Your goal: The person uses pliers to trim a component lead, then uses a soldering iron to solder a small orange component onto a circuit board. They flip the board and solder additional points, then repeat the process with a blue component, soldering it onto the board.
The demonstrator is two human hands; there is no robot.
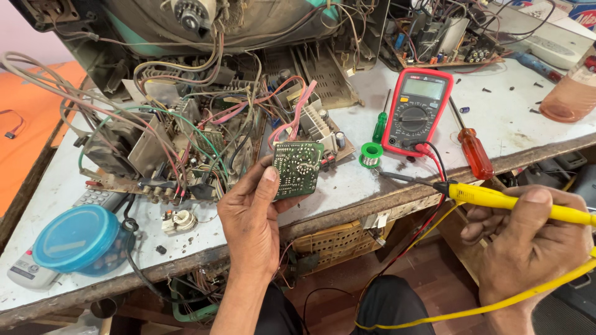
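My left hand [251, 217] holds up a small green circuit board [298, 167] by its left edge, solder side toward me, above the front of the workbench. Coloured wires run from the board back into the opened television chassis [186, 124]. My right hand [528, 248] grips a yellow soldering iron [496, 198] off the bench's right front edge. The iron's dark tip [397, 178] points left and stays apart from the board. A yellow cord [472, 310] loops down from the iron past my knees.
A red multimeter [417, 111] with red and black leads lies right of the board, a solder spool [371, 154] beside it. Green [380, 127] and red-handled [475, 152] screwdrivers flank it. A blue lidded tub [76, 241] and a remote [28, 270] sit front left. A pink bottle [571, 93] stands far right.
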